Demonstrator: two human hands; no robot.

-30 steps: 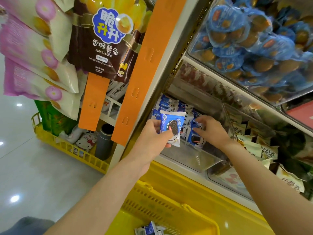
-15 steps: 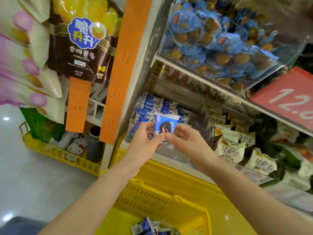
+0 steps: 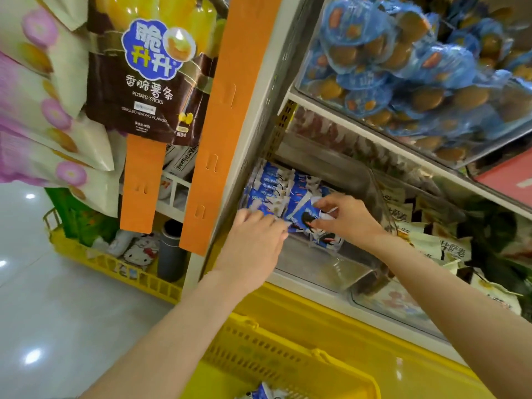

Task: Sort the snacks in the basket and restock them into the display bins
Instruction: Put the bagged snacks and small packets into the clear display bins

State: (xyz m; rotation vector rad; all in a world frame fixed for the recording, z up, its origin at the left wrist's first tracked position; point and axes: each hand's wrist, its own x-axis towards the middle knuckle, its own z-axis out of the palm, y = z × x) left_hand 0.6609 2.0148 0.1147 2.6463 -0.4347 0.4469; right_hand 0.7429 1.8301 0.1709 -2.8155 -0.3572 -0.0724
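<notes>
Pinching a blue cookie packet (image 3: 305, 215) by its right edge between thumb and fingertips, the right hand (image 3: 349, 217) has it tilted inside the clear display bin (image 3: 331, 267), just in front of the row of matching packets (image 3: 270, 187) that stand on edge at the back left. The edge grip probably leaves the packet's face free, so it can be slid in upright like the others. The left hand (image 3: 256, 234) reaches in beside it with fingers extended forward against the near end of that row. It looks to be bracing the stack so nothing tips while the new one goes in. Motion blur hides whether its thumb touches the packet. The yellow basket (image 3: 288, 367) sits directly below the shelf, with a few more blue packets (image 3: 262, 394) showing at the bottom edge, so sorting is not finished. The beige packets (image 3: 449, 246) fill the neighbouring bin to the right and stay separate.

Half a second ago both hands held the packet together, flat-on and raised in front of the bin. Now it is lower and inside, the right hand alone carries it, and the left has shifted to the row
</notes>
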